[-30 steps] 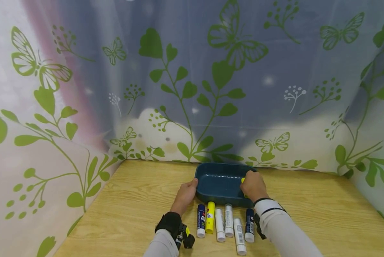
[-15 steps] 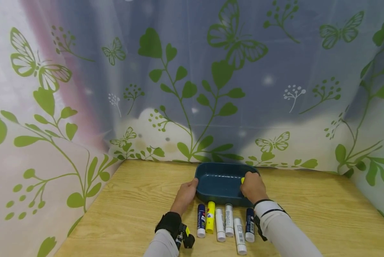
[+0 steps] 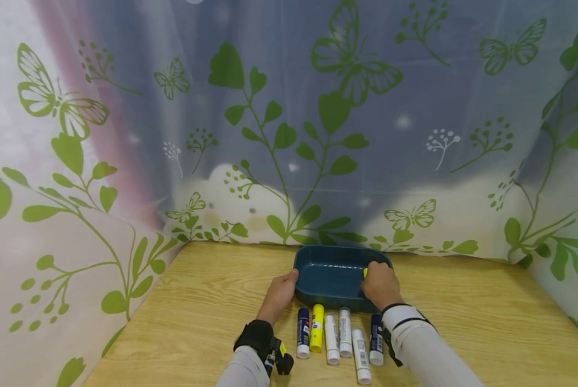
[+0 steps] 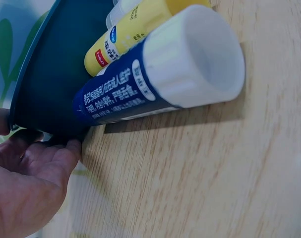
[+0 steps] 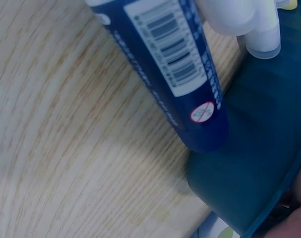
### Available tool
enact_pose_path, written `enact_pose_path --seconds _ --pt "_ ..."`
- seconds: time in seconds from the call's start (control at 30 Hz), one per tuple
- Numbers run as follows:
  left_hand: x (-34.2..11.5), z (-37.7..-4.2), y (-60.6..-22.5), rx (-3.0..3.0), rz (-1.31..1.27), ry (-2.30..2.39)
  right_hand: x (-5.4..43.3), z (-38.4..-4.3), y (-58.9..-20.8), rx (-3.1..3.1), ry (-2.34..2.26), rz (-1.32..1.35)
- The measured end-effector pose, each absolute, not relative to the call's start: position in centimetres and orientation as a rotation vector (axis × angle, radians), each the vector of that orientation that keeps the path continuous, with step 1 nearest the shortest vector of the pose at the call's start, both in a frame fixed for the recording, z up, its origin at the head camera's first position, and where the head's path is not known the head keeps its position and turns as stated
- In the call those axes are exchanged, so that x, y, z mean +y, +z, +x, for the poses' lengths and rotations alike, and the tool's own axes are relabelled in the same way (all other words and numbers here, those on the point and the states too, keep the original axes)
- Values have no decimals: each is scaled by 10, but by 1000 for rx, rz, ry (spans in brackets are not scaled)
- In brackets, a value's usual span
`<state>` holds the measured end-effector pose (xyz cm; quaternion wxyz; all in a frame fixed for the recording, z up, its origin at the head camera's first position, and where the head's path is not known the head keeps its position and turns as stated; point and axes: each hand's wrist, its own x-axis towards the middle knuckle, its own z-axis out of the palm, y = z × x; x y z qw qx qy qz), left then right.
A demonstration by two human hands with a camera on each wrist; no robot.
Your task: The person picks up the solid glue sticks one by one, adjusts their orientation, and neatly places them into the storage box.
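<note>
A dark blue rectangular dish (image 3: 337,302) lies at the table's back. My left hand (image 3: 277,295) grips its left end, the thumb at the rim and the fingers against the outer wall, as the left wrist view shows. Inside the right end of the dish, my right hand (image 3: 382,283) holds a yellow glue stick (image 3: 365,273), mostly hidden by the fingers. In front of the dish lie a blue glue stick (image 3: 303,333), a yellow glue stick with a label (image 3: 316,329), several white glue sticks (image 3: 345,331) and a dark blue glue stick (image 3: 376,339).
A wood-grain table (image 3: 211,322) carries everything. Just behind the dish hangs a curtain (image 3: 250,134) printed with green leaves and butterflies, and it also encloses both sides. Both wrists wear black straps with small cameras.
</note>
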<state>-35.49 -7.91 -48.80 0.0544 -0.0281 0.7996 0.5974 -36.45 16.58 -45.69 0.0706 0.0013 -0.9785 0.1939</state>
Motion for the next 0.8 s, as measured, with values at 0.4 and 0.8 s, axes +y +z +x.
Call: enact_pose_path --seconds 0.4,0.8 --pt "-79 -356 -488 2423 -94 1814 166 -364 -458 -2943 576 10" --pt "-79 -356 -489 2418 -80 1830 166 -365 -458 -2982 631 -33"
